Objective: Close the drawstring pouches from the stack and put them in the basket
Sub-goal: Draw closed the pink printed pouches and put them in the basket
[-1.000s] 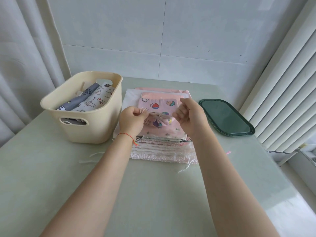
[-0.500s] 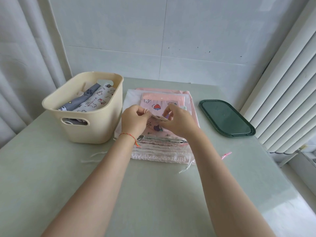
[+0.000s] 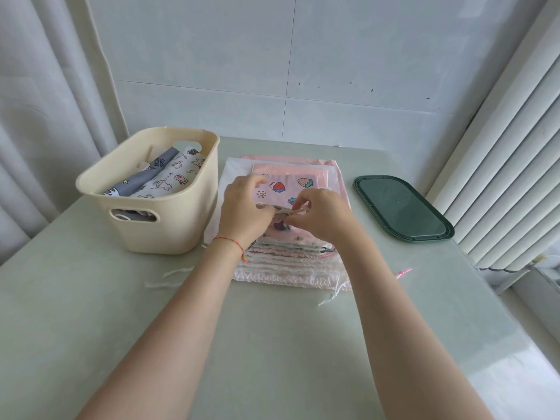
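Pouches [image 3: 291, 265] are lying stacked on the table [image 3: 272, 344], and on the pink fruit-print pouch [image 3: 288, 189] at the top the left hand [image 3: 242, 207] and right hand [image 3: 321, 213] are each pinching the cord [image 3: 285, 210] stretched between them. Beside the stack's left edge the cream basket [image 3: 169, 225] is holding closed pouches, while the green tray [image 3: 400, 207] is lying off to the right.

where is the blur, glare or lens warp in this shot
Head view: the left hand has smeared fingertips near the top pouch; the table shows a pale sheen at lower right; the blinds and curtain lean with wide-angle distortion; light is soft, shadows faint.
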